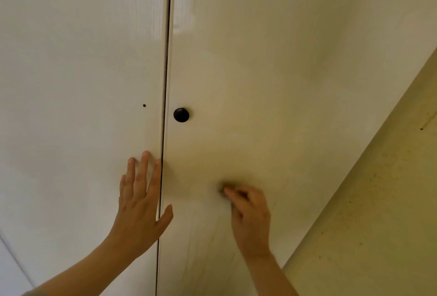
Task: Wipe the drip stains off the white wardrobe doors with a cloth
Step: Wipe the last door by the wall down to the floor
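Two white wardrobe doors fill the view, the left door [78,106] and the right door [248,82], split by a dark vertical gap. My left hand [139,203] lies flat with straight fingers on the left door, its thumb across the gap. My right hand [248,215] has curled fingers pressed against the right door below the knob, around something small and dark [223,192], probably the cloth, which is mostly hidden. Faint vertical drip streaks [203,243] run down the right door between my hands.
A round black knob [181,115] sits on the right door beside the gap. A small dark hole [144,105] marks the left door. A yellowish, speckled wall [378,213] adjoins the right door's edge at the lower right.
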Available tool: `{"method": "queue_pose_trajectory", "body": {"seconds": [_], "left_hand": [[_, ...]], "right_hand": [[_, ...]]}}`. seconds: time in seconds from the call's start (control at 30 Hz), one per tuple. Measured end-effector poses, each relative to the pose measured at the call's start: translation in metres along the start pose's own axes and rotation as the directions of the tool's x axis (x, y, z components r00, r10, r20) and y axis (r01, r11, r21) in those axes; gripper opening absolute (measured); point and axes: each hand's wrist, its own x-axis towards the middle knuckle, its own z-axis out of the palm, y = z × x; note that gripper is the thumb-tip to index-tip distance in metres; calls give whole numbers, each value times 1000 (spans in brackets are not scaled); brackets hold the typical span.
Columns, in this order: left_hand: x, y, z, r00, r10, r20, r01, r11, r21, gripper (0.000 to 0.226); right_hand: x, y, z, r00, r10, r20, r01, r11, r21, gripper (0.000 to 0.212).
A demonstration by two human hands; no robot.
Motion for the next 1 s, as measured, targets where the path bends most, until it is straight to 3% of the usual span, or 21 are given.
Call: {"method": "queue_pose_trajectory", "body": {"seconds": [0.1, 0.2, 0.3, 0.4, 0.5, 0.57, 0.67, 0.73, 0.8, 0.9, 1.0], "left_hand": [[2, 7, 5, 999, -25, -22, 24, 1000, -11, 89], [6, 14, 12, 998, -36, -42, 35, 999, -10, 90], [9, 15, 19, 997, -45, -59, 44, 999, -9, 92], [9, 15, 22, 996, -41, -80, 41, 999, -5, 94], [9, 13, 23, 996, -20, -88, 20, 1000, -1, 96], [8, 13, 23, 996, -16, -90, 16, 1000, -2, 96], [10, 14, 27, 995, -13, -94, 15, 1000, 13, 98], [10, 14, 29, 996, -30, -89, 32, 999, 24, 100], [11, 15, 31, 996, -42, -81, 44, 999, 29, 102], [11, 15, 33, 996, -38, -79, 40, 999, 30, 104], [12, 14, 32, 997, -31, -75, 33, 999, 31, 102]], "right_hand": [[71, 4, -31, 961, -48, -273, 31, 997, -63, 29], [93, 16, -28, 928, -82, -363, 57, 995, -81, 27], [45, 28, -2, 954, -109, -278, 97, 994, -56, 23], [-29, 42, 13, 996, -89, -14, 89, 996, -25, 24], [-72, 51, 9, 983, -7, 181, 10, 1000, -18, 20], [-60, 50, -6, 986, 27, 165, -25, 1000, -19, 26], [9, 42, -40, 998, -5, -68, 0, 997, -77, 32], [58, 39, -56, 968, -53, -244, 31, 995, -91, 24], [81, 43, -54, 942, -53, -332, 28, 996, -79, 21], [55, 55, -30, 948, -63, -311, 41, 996, -77, 23], [-27, 66, -10, 999, -15, -42, 12, 997, -77, 29]]}}
